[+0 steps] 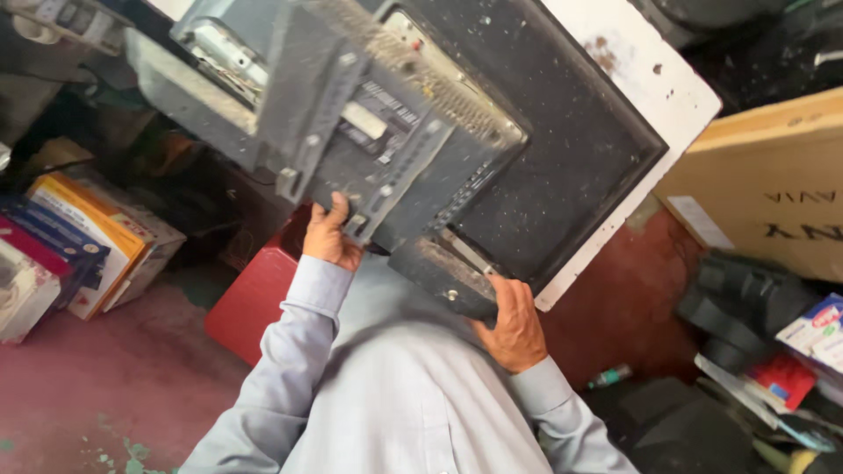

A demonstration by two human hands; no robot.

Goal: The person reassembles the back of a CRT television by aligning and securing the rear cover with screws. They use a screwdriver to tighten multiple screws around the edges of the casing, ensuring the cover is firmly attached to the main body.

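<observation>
A dusty black flat monitor [571,149] with a grey metal back housing [369,132] is lifted off the floor, its back facing me and tilted. My left hand [331,235] grips the lower edge of the metal housing. My right hand [512,323] holds the black stand bracket [439,272] at the monitor's bottom. Both arms wear light grey-blue sleeves. Behind the monitor leans a white board [650,79].
A red box [250,303] sits on the floor under the monitor. Stacked cartons [97,237] lie at the left. A big brown cardboard box [773,184] stands at the right, with black parts [738,303] and small packages [812,329] below it. The floor [105,377] is reddish.
</observation>
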